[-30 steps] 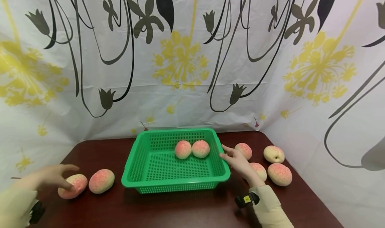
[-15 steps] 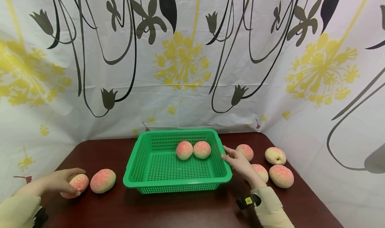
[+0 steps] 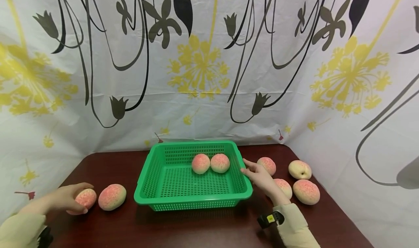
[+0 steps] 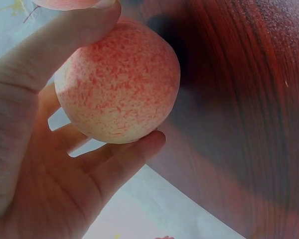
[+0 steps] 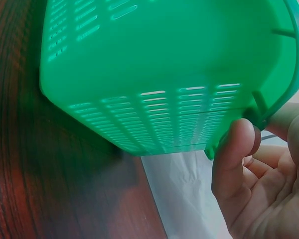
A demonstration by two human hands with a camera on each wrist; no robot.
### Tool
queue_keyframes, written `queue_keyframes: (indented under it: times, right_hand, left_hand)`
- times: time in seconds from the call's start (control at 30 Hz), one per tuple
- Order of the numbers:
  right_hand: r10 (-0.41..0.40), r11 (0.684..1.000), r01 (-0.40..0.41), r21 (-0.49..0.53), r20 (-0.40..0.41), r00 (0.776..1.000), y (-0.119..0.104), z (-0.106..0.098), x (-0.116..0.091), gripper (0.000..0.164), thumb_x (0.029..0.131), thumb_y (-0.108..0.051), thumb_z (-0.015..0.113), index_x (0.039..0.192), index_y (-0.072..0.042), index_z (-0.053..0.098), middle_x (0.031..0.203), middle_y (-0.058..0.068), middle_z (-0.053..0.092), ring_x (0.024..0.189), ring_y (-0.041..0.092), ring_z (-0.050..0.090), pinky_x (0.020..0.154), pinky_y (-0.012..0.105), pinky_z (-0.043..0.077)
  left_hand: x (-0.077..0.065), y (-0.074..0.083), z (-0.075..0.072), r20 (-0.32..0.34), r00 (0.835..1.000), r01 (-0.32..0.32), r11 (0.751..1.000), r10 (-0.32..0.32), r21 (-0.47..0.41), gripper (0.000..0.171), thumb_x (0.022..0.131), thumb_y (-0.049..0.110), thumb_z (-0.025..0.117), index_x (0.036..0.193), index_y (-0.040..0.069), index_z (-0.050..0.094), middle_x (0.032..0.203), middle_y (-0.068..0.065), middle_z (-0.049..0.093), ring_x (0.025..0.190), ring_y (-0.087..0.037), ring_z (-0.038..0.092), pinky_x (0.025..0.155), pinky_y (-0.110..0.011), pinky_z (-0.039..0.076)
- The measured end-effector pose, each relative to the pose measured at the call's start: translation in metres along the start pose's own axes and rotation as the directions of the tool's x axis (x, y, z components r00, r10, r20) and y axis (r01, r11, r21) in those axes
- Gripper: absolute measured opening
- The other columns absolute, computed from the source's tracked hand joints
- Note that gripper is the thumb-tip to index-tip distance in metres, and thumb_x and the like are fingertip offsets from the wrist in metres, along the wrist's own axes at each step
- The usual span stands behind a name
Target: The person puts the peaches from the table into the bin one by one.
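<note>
On the left side of the table, my left hand (image 3: 62, 198) curls its thumb and fingers round a pink-and-cream peach (image 3: 86, 198). The left wrist view has that peach (image 4: 122, 84) between the thumb above and the fingers below. A second peach (image 3: 112, 197) lies just to its right. At the centre stands a green slotted plastic basket (image 3: 193, 197) with two peaches (image 3: 200, 163) together toward its back right. My right hand (image 3: 260, 177) pinches the basket's right rim; the right wrist view catches the thumb (image 5: 236, 144) against the outside, under the rim.
Several more peaches (image 3: 306, 192) lie on the dark red-brown table (image 3: 183, 230) right of the basket, one partly hidden behind my right forearm. A white patterned cloth (image 3: 203, 117) hangs close along the back and both sides.
My left hand has come down over the leftmost peach and closed its fingers round it. The right hand keeps its place on the basket's rim. The head view has shifted slightly.
</note>
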State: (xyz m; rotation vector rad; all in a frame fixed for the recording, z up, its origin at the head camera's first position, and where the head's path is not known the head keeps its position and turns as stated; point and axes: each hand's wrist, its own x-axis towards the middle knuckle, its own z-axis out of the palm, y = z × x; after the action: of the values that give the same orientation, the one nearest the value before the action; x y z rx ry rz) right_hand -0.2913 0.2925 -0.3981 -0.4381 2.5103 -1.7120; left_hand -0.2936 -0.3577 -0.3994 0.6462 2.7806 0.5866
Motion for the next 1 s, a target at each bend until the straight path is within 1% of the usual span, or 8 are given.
queue_keyframes:
  times: [0.07,0.17,0.37,0.47,0.6,0.7,0.9,1.0]
  right_hand:
    - [-0.007,1.000,0.007,0.005,0.001,1.000,0.000,0.000,0.001,0.062,0.104,-0.023,0.050,0.152,0.003,0.020,0.095,0.017,0.063,0.058,0.014,0.055,0.056,0.035,0.048]
    - [-0.007,1.000,0.007,-0.001,-0.004,1.000,-0.001,0.000,0.001,0.062,0.103,-0.023,0.050,0.152,0.003,0.022,0.093,0.016,0.063,0.057,0.016,0.053,0.057,0.037,0.048]
    - [0.007,0.999,-0.008,-0.032,-0.021,1.000,-0.005,0.001,0.000,0.061,0.102,-0.025,0.053,0.151,-0.001,0.027,0.092,0.015,0.062,0.057,0.019,0.052,0.058,0.039,0.048]
    - [0.005,0.999,-0.006,-0.037,-0.023,1.000,-0.004,0.001,0.000,0.060,0.102,-0.024,0.053,0.151,0.000,0.028,0.091,0.014,0.061,0.058,0.019,0.052,0.058,0.038,0.048]
    - [0.000,0.999,-0.001,-0.042,-0.023,1.000,-0.004,0.001,0.001,0.061,0.102,-0.025,0.053,0.151,0.001,0.028,0.083,0.012,0.058,0.055,0.022,0.049,0.056,0.037,0.047]
    - [0.002,0.999,-0.003,-0.040,-0.023,1.000,-0.003,0.001,0.001,0.061,0.102,-0.025,0.053,0.151,0.001,0.028,0.083,0.011,0.059,0.055,0.022,0.049,0.056,0.037,0.047]
    - [0.019,0.999,-0.020,-0.026,-0.035,0.999,-0.002,0.001,0.001,0.059,0.103,-0.022,0.052,0.151,0.001,0.027,0.084,0.011,0.060,0.056,0.018,0.049,0.057,0.037,0.047]
    - [0.021,1.000,-0.022,-0.019,-0.035,0.999,-0.002,0.001,0.000,0.059,0.103,-0.021,0.051,0.151,0.001,0.026,0.083,0.011,0.060,0.056,0.015,0.049,0.057,0.035,0.047]
  left_hand:
    - [0.000,0.001,-0.001,-0.003,1.000,0.006,1.000,-0.006,-0.007,0.067,0.078,0.026,0.081,0.127,-0.008,0.052,0.119,-0.025,0.058,0.103,-0.036,0.055,0.075,-0.050,0.046]
    - [-0.002,0.003,-0.003,-0.010,1.000,0.015,1.000,-0.016,-0.005,0.066,0.077,0.026,0.081,0.126,-0.007,0.053,0.118,-0.023,0.059,0.102,-0.033,0.055,0.075,-0.049,0.046]
    - [-0.004,0.003,-0.007,-0.037,0.999,-0.027,1.000,0.027,-0.011,0.061,0.077,0.022,0.079,0.125,-0.006,0.054,0.113,-0.016,0.060,0.090,-0.007,0.052,0.069,-0.033,0.045]
    - [-0.005,0.002,-0.010,-0.037,0.998,-0.044,0.999,0.043,-0.025,0.059,0.078,0.020,0.079,0.125,-0.007,0.053,0.111,-0.013,0.060,0.087,-0.001,0.050,0.067,-0.028,0.044]
    - [-0.005,-0.001,-0.013,-0.034,0.999,-0.034,0.999,0.034,-0.014,0.060,0.079,0.021,0.079,0.125,-0.008,0.052,0.110,-0.013,0.061,0.087,-0.001,0.051,0.067,-0.028,0.045]
    - [-0.006,-0.001,-0.016,-0.037,0.999,-0.020,1.000,0.020,0.003,0.062,0.079,0.022,0.080,0.126,-0.007,0.053,0.112,-0.016,0.061,0.090,-0.002,0.051,0.067,-0.029,0.045]
    - [-0.007,0.005,-0.024,-0.036,0.999,-0.028,1.000,0.028,-0.010,0.061,0.079,0.020,0.079,0.125,-0.008,0.052,0.110,-0.015,0.060,0.088,-0.004,0.052,0.066,-0.030,0.045]
    - [-0.006,0.010,-0.029,-0.046,0.999,-0.025,1.000,0.025,0.011,0.059,0.078,0.021,0.080,0.124,-0.006,0.053,0.110,-0.013,0.061,0.090,-0.009,0.054,0.067,-0.034,0.046]
